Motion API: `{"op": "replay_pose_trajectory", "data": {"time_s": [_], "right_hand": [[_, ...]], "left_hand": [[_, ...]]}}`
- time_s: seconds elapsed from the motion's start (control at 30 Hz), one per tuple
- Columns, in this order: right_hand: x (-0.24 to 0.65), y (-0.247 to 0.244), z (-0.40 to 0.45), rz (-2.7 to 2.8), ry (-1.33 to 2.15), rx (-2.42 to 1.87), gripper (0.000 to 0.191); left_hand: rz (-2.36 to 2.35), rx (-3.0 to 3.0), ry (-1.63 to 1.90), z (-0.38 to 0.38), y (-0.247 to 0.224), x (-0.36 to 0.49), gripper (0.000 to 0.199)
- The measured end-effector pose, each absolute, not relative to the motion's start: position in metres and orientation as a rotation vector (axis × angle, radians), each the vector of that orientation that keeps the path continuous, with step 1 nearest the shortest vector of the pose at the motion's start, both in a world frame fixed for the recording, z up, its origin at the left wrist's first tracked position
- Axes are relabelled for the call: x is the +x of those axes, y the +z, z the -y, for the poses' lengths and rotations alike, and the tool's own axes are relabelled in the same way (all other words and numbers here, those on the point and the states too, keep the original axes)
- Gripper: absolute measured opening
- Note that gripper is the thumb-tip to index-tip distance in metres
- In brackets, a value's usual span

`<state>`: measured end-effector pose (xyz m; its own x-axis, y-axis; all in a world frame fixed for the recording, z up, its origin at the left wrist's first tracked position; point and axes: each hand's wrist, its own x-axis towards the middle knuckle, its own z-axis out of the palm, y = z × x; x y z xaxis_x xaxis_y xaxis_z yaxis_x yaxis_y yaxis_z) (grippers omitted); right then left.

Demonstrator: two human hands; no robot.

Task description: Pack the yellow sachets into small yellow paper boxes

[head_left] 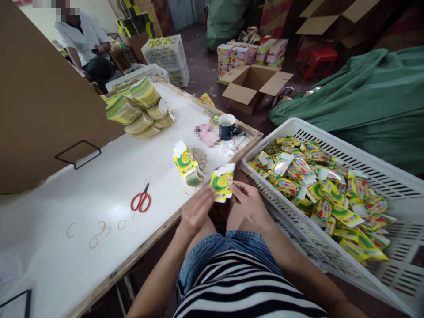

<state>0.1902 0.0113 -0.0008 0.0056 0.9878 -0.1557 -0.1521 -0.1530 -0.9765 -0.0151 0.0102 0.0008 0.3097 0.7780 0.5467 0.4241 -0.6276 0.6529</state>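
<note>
A small yellow and green printed carton with white flaps is held above my lap, near the table's edge. My left hand grips its left side, slightly blurred. On the other side, the fingers of my right hand pinch its right edge. Just left of the carton, a stack of flat cartons in the same print lies on the white table. To my right stands a white plastic crate with many similar yellow cartons piled inside.
Red-handled scissors and several rubber bands lie on the table. Bundled flat cartons are heaped farther back. A dark mug stands by the table corner. Beyond are an open cardboard box, a green sack and a seated person.
</note>
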Motion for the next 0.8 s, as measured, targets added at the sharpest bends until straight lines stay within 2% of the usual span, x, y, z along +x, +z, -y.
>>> {"op": "replay_pose_trajectory", "data": {"time_s": [0.1, 0.2, 0.37, 0.57, 0.7, 0.8], "right_hand": [[0.192, -0.004, -0.006, 0.945, 1.340, -1.185, 0.039], [0.190, -0.007, 0.005, 0.899, 1.320, -1.151, 0.036], [0.178, -0.012, 0.017, 0.920, 1.457, -1.112, 0.039], [0.176, -0.004, 0.019, 0.973, 1.488, -1.132, 0.050], [0.176, -0.001, 0.023, 1.020, 1.526, -1.154, 0.044], [0.173, -0.005, 0.025, 1.081, 1.407, -1.246, 0.040]], "left_hand": [[-0.964, 2.050, 1.305, 0.013, -0.008, 0.003, 0.025], [-1.120, 1.510, 1.490, 0.017, -0.007, 0.013, 0.037], [-0.838, 0.938, 1.058, 0.006, 0.005, 0.015, 0.058], [-0.764, 0.895, 1.026, 0.010, 0.007, 0.015, 0.053], [-0.892, 0.856, 1.089, 0.011, -0.001, 0.018, 0.046], [-1.034, 0.920, 1.166, 0.011, -0.005, 0.022, 0.044]]}}
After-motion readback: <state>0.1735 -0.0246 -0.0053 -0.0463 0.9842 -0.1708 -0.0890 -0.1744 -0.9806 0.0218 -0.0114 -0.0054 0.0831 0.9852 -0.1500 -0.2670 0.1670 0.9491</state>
